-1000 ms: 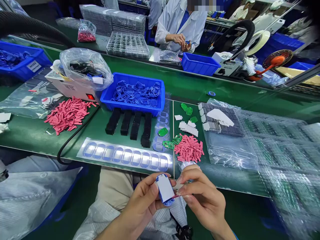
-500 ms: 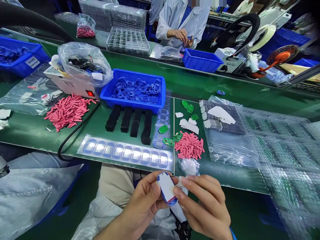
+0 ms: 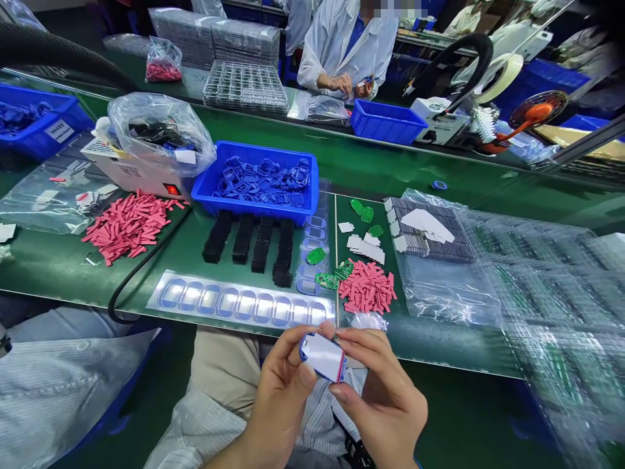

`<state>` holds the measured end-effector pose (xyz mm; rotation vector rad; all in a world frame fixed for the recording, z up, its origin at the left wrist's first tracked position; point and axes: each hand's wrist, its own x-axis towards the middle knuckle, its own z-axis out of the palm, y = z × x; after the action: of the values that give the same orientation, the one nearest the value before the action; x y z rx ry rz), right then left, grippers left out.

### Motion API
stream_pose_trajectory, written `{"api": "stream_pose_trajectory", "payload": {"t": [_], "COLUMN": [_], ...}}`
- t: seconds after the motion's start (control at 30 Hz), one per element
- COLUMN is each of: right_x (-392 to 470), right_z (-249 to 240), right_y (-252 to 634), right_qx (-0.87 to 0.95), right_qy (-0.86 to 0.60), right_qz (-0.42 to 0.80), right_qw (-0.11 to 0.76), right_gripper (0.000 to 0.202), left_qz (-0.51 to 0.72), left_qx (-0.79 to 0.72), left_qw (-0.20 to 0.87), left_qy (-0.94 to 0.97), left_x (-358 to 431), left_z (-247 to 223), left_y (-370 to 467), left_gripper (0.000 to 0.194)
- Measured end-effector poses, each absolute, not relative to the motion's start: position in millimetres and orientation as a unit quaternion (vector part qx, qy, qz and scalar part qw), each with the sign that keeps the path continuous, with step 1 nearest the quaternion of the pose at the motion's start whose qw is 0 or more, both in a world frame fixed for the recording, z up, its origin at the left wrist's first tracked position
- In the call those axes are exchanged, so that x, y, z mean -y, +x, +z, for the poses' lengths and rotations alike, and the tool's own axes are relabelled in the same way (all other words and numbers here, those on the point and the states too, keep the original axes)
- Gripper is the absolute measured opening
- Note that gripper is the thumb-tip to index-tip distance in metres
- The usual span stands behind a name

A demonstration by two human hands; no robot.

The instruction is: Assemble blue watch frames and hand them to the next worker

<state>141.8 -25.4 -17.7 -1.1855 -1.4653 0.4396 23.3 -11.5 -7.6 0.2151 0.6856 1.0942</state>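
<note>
Low over the front edge of the bench, my left hand [image 3: 283, 391] grips a small blue plastic housing [image 3: 303, 357] by its left end, thumb in front. A white rectangular piece [image 3: 323, 355] lies in the housing, with a pink strip [image 3: 340, 366] along its right end. My right hand [image 3: 385, 394] closes on the right end, fingers at the top corner and thumb at the lower corner. The housing is tilted, its right end lower. Behind the hands lie a pile of pink strips [image 3: 367, 286], white pieces [image 3: 365, 249] and green circuit boards [image 3: 334, 277].
A blue bin [image 3: 254, 212] holds many blue housings, with stacks of black pieces [image 3: 261, 244] before it. A sheet of clear oval covers [image 3: 239, 306] lies along the front edge. Clear trays [image 3: 541, 280] stand right. Across the bench a co-worker [image 3: 349, 49] handles a small part.
The housing has turned so its pink-strip end points more to the right. My right hand has moved left from the white face to grip the housing's right end.
</note>
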Motion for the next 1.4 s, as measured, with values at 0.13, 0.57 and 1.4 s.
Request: {"api": "stream_pose_trajectory", "payload": {"t": [0.13, 0.57, 1.4], "right_x": [22, 21, 20], "right_z": [-20, -21, -12], "right_y": [139, 147, 146], "right_qx": [0.609, 0.659, 0.775], "right_qy": [-0.5, -0.477, -0.506], "right_qz": [0.214, 0.156, 0.057], "right_qw": [0.578, 0.561, 0.374], "right_gripper": [0.029, 0.026, 0.047], "left_qz": [0.534, 0.554, 0.299], "left_qx": [-0.328, -0.379, -0.351], "left_qw": [0.773, 0.671, 0.88], "left_qy": [0.101, 0.315, 0.116], "left_x": [12, 11, -9], "left_z": [-6, -16, -17], "left_y": [24, 5, -11], "left_gripper": [0.034, 0.034, 0.027]}}
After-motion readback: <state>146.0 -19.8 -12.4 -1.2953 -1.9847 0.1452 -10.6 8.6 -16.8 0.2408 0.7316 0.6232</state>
